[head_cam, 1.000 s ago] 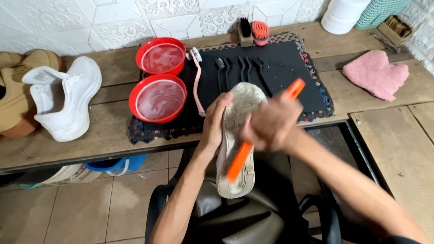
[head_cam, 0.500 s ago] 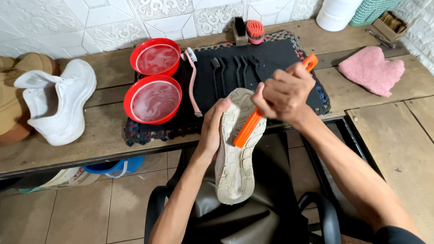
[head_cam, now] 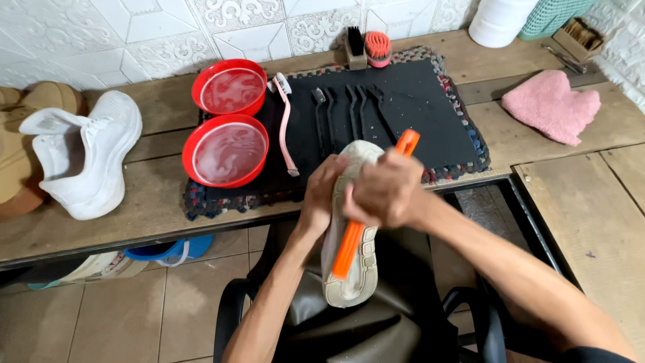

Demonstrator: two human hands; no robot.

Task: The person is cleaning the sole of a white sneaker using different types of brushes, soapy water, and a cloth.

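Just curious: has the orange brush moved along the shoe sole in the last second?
Yes. The orange brush slid up towards the black mat, then back down the sole.

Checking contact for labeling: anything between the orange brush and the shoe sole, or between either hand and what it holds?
Nothing visible. The right hand grips the orange brush, which lies directly on the upturned shoe sole. The left hand holds the shoe's side at the toe end, bare skin on it.

I am scrubbing a scuffed rubbery sole (head_cam: 351, 269) with a glossy orange plastic brush (head_cam: 349, 245) over the rough wooden worktop (head_cam: 148, 215).
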